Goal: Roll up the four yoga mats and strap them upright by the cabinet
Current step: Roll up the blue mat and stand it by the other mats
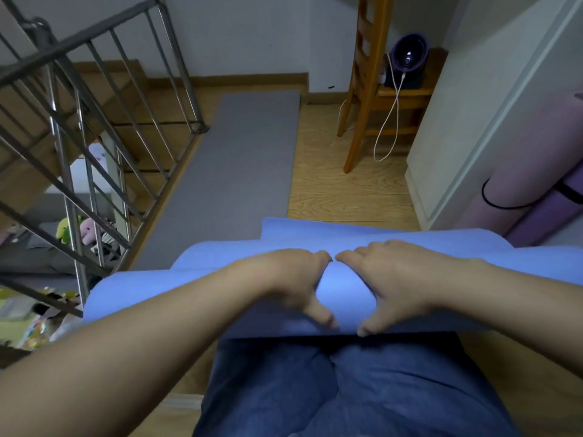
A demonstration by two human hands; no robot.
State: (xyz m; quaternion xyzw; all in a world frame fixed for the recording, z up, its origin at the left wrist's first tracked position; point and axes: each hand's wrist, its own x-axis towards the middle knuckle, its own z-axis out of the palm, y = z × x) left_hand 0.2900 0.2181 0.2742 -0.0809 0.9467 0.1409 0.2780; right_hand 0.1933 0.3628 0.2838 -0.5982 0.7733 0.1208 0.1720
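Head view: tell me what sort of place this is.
Probably an upstairs landing in a home: a metal stair railing with wooden steps beyond it, a wood-plank floor, and a wooden chair beside a white cabinet.

Partly rolled blue mat (315, 244) lies crosswise on the floor (347, 184). Grey mat (239, 171) lies flat beyond it. Two purple rolled mats (530, 171) stand tilted beside the white cabinet (467, 121), with a black strap (504, 205) looped round one.
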